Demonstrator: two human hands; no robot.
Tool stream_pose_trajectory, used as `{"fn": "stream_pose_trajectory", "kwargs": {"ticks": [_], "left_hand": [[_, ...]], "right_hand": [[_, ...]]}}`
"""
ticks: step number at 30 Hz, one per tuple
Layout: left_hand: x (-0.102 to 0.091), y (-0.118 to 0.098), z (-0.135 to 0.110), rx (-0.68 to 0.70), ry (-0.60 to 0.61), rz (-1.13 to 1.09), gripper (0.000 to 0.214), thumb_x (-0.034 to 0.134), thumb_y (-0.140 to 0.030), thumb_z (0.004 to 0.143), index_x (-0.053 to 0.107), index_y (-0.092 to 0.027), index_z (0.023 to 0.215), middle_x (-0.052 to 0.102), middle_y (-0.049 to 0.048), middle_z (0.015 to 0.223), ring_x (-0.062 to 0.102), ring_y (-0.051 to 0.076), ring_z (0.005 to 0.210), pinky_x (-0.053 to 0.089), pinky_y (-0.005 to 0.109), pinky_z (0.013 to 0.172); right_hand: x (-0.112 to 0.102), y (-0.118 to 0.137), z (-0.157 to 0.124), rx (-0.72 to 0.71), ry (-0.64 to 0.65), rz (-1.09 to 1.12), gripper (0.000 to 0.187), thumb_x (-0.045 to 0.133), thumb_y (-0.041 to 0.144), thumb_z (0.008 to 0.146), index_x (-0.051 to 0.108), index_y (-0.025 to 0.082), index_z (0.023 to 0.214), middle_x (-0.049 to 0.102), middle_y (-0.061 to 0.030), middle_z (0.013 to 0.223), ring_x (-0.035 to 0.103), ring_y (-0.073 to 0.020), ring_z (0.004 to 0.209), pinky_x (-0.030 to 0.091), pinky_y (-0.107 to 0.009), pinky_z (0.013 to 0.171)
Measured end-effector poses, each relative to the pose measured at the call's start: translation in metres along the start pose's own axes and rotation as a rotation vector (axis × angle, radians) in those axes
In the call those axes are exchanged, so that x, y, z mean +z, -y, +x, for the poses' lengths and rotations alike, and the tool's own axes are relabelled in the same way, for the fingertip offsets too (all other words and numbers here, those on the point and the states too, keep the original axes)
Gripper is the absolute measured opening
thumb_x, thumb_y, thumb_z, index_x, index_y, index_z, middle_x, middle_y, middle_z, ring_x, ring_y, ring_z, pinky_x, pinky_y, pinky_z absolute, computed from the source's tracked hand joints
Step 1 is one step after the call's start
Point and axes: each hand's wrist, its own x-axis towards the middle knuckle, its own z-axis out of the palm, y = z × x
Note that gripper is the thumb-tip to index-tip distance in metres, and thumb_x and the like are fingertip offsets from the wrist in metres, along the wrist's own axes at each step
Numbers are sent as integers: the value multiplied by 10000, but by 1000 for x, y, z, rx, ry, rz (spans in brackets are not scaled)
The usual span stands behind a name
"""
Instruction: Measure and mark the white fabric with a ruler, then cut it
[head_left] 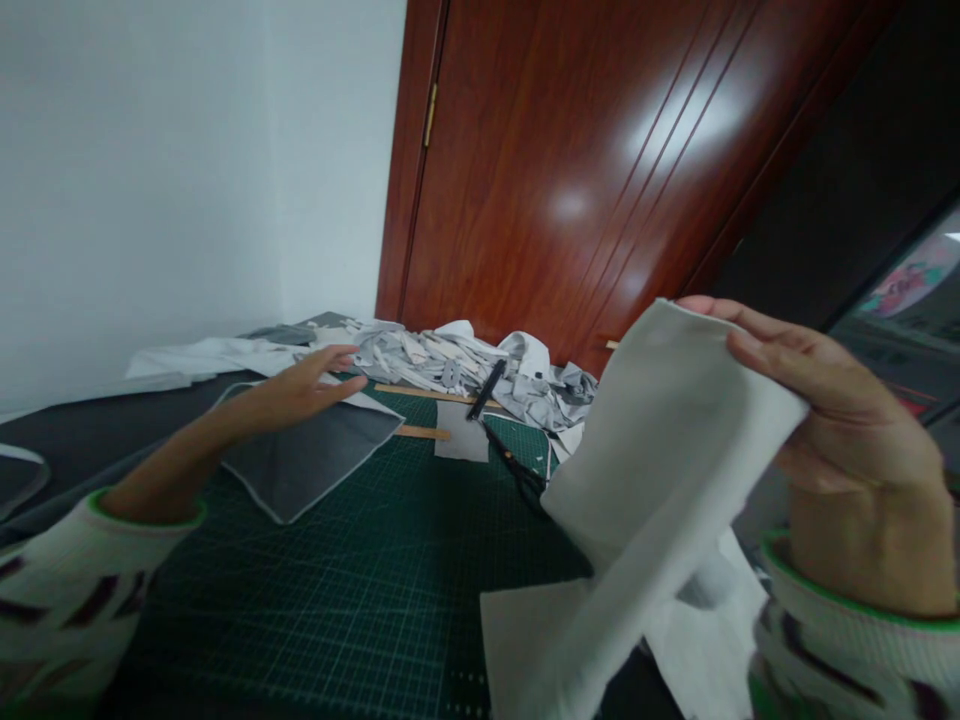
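One off-white cloth-like sheet (652, 440) hangs from our pinching right fingers (780, 362), a lifting step probably needing steady grip next, our empty left fingers (326, 360) near a white-edged dark-grey panel (300, 465).

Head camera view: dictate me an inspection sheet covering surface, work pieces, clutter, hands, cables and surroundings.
Surface: green gridded mat.
Work pieces: pale sheet, raised; dark grey piece, light-edged, lying flat.
Clutter: heaped scraps along the far side; scissors beyond the pale sheet.
Hands: right hand grips the pale sheet's upper edge; left hand open, nearest the dark grey piece.
Cables: nothing seen.
Surroundings: reddish-brown door, white wall.
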Motion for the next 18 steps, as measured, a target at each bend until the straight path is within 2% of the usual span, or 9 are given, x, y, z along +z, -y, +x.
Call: {"fn": "stream_pose_trajectory", "kwargs": {"ticks": [2, 3, 5, 6, 9, 11, 13, 15, 18], "left_hand": [[15, -23, -13, 113, 209, -37, 667, 693, -428, 833, 503, -179, 1423, 569, 88, 1443, 586, 278, 1231, 421, 315, 1027], [23, -34, -20, 171, 318, -64, 708, 675, -462, 845, 455, -217, 1471, 508, 71, 1509, 519, 291, 1323, 389, 335, 1079], [42, -53, -34, 233, 492, -145, 832, 747, -474, 776, 408, -280, 1511, 414, 34, 1583, 432, 314, 1407, 380, 360, 1112], [52, -60, -40, 230, 551, -174, 889, 778, -456, 755, 370, -312, 1532, 348, 16, 1618, 398, 322, 1432, 356, 383, 1138], [81, -75, -53, 327, 551, -208, 1068, 893, -421, 626, 354, -314, 1542, 296, 29, 1639, 269, 353, 1491, 223, 469, 1210], [95, -78, -57, 363, 586, -238, 951, 900, -415, 622, 488, -288, 1469, 476, 62, 1538, 380, 361, 1436, 275, 477, 1189], [105, -77, -60, 337, 675, -291, 621, 824, -419, 730, 651, -268, 1306, 674, 67, 1323, 598, 342, 1241, 445, 434, 1064], [110, -72, -63, 289, 744, -327, 333, 703, -417, 842, 742, -246, 1124, 755, 56, 1149, 703, 307, 1049, 532, 372, 916], [106, -65, -61, 204, 730, -296, 307, 617, -454, 872, 757, -196, 961, 777, 62, 1023, 718, 292, 972, 546, 339, 834]], "right_hand": [[13, 6, -4, -28, 70, 16, 294, 771, 334, 698, 777, 304, 990, 746, -1, 779, 681, -128, 530, 546, -171, 456], [21, 9, -6, -42, 103, 31, 270, 760, 320, 702, 779, 310, 970, 743, 15, 761, 680, -118, 522, 541, -160, 455], [36, 17, -11, -73, 143, 52, 226, 727, 282, 711, 781, 322, 926, 737, 44, 731, 677, -95, 508, 537, -138, 465], [43, 20, -13, -88, 146, 54, 213, 706, 259, 720, 782, 324, 908, 738, 54, 728, 679, -85, 509, 534, -125, 471], [57, 29, -16, -137, 158, 46, 205, 657, 231, 748, 778, 323, 887, 749, 74, 749, 705, -78, 552, 518, -106, 478], [59, 32, -16, -185, 192, 51, 185, 660, 280, 767, 768, 334, 907, 751, 89, 760, 721, -89, 583, 507, -119, 479], [56, 34, -17, -227, 183, 36, 167, 717, 375, 758, 759, 352, 918, 751, 88, 778, 721, -108, 591, 528, -161, 493], [49, 35, -17, -273, 104, -22, 253, 802, 474, 703, 755, 366, 927, 763, 56, 831, 727, -145, 622, 567, -220, 525], [32, 34, -19, -320, -19, -117, 362, 827, 521, 695, 744, 371, 1014, 772, -1, 934, 743, -198, 711, 591, -282, 566]]}}
